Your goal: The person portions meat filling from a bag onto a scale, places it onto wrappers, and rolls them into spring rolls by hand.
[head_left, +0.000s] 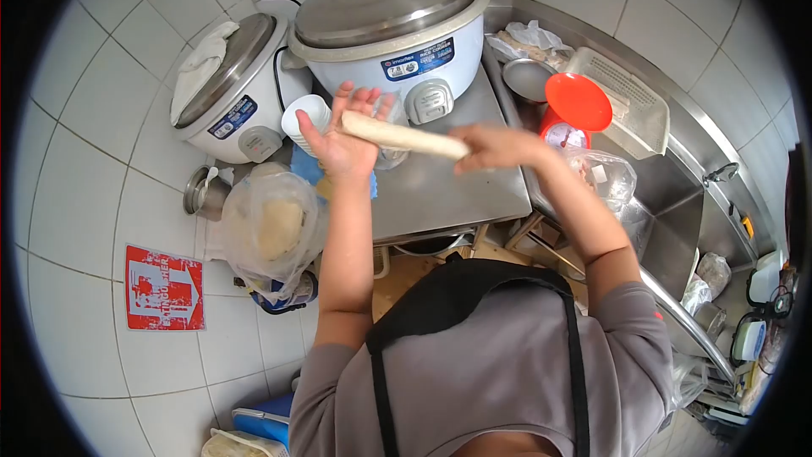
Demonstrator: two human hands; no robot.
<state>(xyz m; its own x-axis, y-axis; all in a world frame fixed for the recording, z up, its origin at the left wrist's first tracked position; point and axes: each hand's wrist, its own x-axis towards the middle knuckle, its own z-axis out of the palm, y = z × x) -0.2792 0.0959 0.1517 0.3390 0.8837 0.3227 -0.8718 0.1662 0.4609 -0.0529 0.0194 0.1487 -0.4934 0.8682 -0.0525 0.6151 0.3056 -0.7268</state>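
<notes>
A thick, pale cream rod [404, 135] slants over the metal counter. My right hand [495, 149] is closed around its lower right end. The rounded upper left end lies against the palm of my left hand [345, 131], whose fingers are spread and not wrapped around it. Just behind my left hand are a stack of white cups [304, 112] and a clear plastic bag [392, 155], partly hidden. Left of my left forearm sits a plastic bag with pale contents [275, 224].
Two large rice cookers [389, 13] [241, 93] stand against the tiled wall. On the right are a red scale [578, 103], a metal pan [529, 79], a white plastic basket [647, 123] and a steel sink [668, 211]. A metal pot [205, 192] is at the left.
</notes>
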